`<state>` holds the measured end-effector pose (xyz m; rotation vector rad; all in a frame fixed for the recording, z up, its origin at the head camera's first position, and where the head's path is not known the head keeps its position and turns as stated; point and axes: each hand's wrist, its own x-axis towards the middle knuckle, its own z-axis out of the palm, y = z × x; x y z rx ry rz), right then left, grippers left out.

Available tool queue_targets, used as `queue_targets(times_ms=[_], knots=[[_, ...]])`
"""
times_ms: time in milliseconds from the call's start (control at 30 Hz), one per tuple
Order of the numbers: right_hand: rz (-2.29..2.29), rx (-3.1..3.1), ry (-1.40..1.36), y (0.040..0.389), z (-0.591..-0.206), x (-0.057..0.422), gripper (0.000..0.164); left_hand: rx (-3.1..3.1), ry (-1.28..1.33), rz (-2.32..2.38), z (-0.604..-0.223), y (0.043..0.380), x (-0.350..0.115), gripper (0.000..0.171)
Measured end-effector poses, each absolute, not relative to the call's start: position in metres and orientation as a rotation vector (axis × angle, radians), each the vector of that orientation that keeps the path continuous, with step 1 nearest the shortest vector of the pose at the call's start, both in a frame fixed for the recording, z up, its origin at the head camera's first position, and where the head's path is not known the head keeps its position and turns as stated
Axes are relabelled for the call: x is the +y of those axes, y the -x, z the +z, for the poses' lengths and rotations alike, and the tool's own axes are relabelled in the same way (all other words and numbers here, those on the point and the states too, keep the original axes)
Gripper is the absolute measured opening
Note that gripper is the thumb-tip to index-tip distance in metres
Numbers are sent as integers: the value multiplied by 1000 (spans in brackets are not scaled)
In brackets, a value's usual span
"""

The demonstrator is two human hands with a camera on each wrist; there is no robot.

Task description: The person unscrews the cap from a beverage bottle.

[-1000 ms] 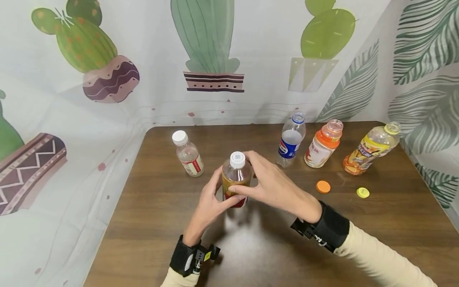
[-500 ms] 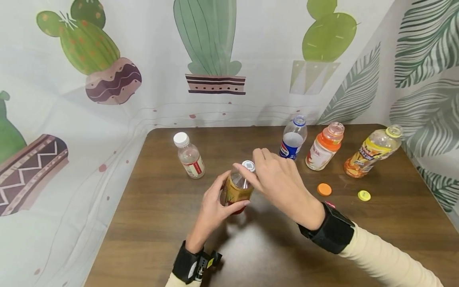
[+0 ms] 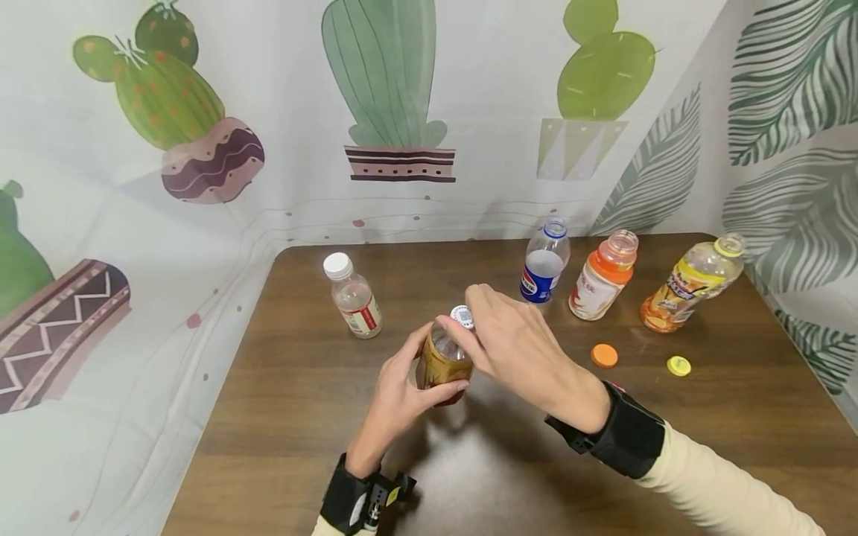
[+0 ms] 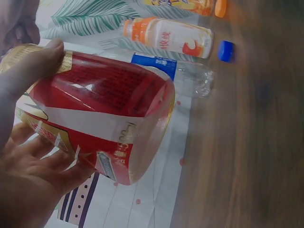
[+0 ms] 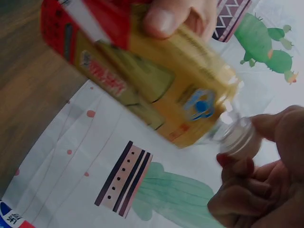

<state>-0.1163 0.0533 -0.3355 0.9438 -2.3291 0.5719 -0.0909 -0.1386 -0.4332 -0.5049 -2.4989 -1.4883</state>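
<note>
My left hand grips the body of a clear bottle with a gold and red label, its fingers wrapped round one side and the thumb across the front. The left wrist view shows the bottle's red lower part and its base, tilted and lifted off the table. My right hand is at the neck, and its thumb and fingers pinch the white cap. From the right wrist, the cap sits on the neck between thumb and fingertips.
A small bottle with a white cap stands at the back left. At the back right are uncapped bottles: a Pepsi bottle, an orange-necked one and a yellow-labelled one. Orange, yellow and blue caps lie before them.
My right hand has gone from the bottle's side up to its cap and pinches it. The bottle has tilted toward the right, while my left hand keeps its grip.
</note>
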Motion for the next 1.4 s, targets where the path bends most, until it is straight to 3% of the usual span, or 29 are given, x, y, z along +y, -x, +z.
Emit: queue_targets(times_ms=[300,767,933,1167,1400], knots=[[644,-2332,-1123,117,-336,65,32,-2604,519,-1619,-427,86,-141,78],[672,-2288,-1339,111,-336,80,28,-2591,929,-1821,-425,85,-149,70],[602,-2406,-1213,112,-331,86,29,-2603,815,-1826,-431,86,-140,73],[402,-2473,-877,108,-314,80,46,-2625,530,-1700,-432,84,-132,75],[329,-2536,-689,106,-321,66,50,-2605,463,-1492,-432,85,-127,78]])
